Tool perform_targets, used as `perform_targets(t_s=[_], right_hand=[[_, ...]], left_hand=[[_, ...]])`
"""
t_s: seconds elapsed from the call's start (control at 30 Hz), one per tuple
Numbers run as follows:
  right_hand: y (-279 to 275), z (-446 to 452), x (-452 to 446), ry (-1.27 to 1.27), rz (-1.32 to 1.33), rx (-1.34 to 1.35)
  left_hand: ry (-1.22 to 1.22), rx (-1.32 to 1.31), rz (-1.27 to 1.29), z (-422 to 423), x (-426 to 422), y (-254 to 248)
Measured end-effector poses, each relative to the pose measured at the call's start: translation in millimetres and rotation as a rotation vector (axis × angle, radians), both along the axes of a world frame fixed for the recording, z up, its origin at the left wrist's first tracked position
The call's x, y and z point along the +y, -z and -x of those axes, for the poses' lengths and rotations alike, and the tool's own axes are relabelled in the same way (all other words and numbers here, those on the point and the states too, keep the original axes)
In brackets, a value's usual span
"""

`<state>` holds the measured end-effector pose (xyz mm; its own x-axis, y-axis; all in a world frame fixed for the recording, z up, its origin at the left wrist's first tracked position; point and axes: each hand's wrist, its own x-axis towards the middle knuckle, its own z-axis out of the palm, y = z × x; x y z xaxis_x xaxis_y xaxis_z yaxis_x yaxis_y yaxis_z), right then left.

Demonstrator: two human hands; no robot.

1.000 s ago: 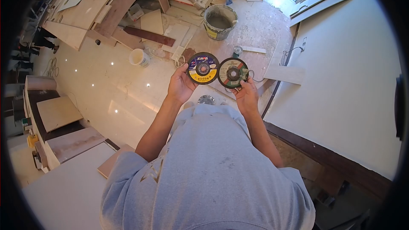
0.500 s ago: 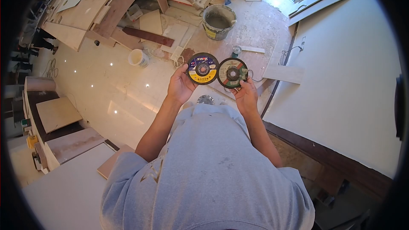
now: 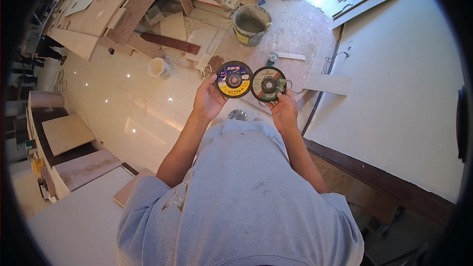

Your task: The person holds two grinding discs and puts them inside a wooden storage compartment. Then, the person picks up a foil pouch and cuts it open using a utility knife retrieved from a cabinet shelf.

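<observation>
Two round grinding discs are held up side by side in front of my chest, their rims touching or nearly so. My left hand [image 3: 210, 99] is closed on the lower left edge of the larger disc [image 3: 233, 89], which has a blue and yellow label. The smaller disc [image 3: 261, 81], with a worn beige, red and green label, is pinched at its lower right rim by my right hand [image 3: 285, 110]. Both labels face me. Beyond the discs, an angle grinder [image 3: 272, 59] lies on the floor, partly hidden by the smaller disc.
A black bucket [image 3: 240, 38] and a white bucket [image 3: 158, 68] stand ahead on the floor. Boards [image 3: 79, 39] are stacked at the upper left. A loose plank [image 3: 327, 84] juts out at right beside the white wall [image 3: 389, 103]. A person's legs [image 3: 51, 49] show far left.
Almost nothing differs. The background has shifted very slightly with the camera, while both hands keep their hold on the discs.
</observation>
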<state>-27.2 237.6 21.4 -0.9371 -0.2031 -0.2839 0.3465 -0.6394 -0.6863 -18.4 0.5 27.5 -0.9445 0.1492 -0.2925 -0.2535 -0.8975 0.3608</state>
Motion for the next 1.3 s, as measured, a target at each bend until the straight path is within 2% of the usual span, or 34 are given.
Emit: perform_targets(t_s=[1.3], right_hand=[[-1.8, 2.2, -1.2, 0.005, -0.004, 0.005]], left_hand=[[0.005, -0.021, 0.005, 1.6, 1.8, -7.6]])
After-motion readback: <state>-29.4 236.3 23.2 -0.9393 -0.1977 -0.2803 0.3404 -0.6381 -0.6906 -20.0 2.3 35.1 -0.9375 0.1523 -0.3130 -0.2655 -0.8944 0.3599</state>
